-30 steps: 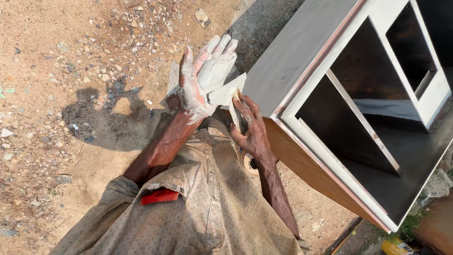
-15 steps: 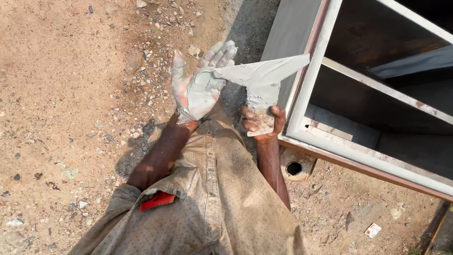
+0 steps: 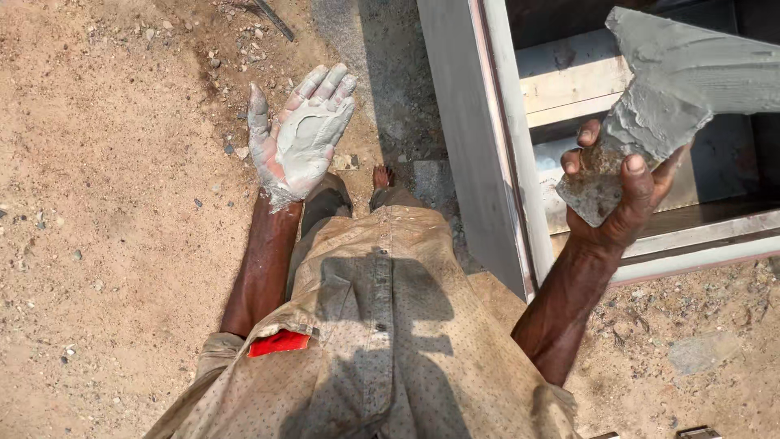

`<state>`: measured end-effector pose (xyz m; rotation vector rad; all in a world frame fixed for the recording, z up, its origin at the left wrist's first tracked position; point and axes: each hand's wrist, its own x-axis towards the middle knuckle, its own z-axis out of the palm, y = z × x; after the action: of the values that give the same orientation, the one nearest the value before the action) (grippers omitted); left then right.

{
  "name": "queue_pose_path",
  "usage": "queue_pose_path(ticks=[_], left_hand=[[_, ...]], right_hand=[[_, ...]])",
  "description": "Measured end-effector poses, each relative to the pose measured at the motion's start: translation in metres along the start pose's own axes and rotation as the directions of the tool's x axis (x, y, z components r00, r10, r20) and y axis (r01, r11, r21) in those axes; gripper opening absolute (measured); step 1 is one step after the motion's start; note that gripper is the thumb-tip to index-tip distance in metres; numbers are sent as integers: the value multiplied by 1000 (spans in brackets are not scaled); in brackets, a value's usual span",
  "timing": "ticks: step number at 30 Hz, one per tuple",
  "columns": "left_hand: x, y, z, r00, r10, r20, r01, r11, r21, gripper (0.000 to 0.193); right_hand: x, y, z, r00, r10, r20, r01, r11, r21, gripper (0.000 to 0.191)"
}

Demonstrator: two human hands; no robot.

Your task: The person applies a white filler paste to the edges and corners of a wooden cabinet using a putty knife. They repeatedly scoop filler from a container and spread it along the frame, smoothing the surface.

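Right hand (image 3: 621, 191) grips putty-loaded scraper (image 3: 674, 89), blade angling up-right over frame (image 3: 504, 162); left hand (image 3: 299, 138), coated, fingers spread, empty.

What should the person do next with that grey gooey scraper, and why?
Probably lower the scraper blade onto the grey-painted frame and spread. The right hand grips it, loaded with grey paste, just above the frame, while the left hand waits open, palm coated in paste.

Open dirt ground (image 3: 106, 203) left, cabinet frame (image 3: 487, 146) right
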<state>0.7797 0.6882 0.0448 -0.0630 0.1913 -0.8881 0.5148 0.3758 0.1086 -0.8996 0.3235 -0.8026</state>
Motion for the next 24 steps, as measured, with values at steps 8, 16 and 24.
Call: queue_pose_path(ticks=[8,16,24], left_hand=[[151,49,-14,861,-500,-94,487,863,-134,93],[266,60,11,549,-806,-224,822,568,-30,84],[353,-11,24,221,-945,-240,975,213,59,86]], right_hand=[[-76,41,37,765,-477,-434,272,849,-453,79],[-119,178,140,171,-723,-669,79,687,-722,75],[-56,294,181,-162,-687,-708,-310,717,-625,72]])
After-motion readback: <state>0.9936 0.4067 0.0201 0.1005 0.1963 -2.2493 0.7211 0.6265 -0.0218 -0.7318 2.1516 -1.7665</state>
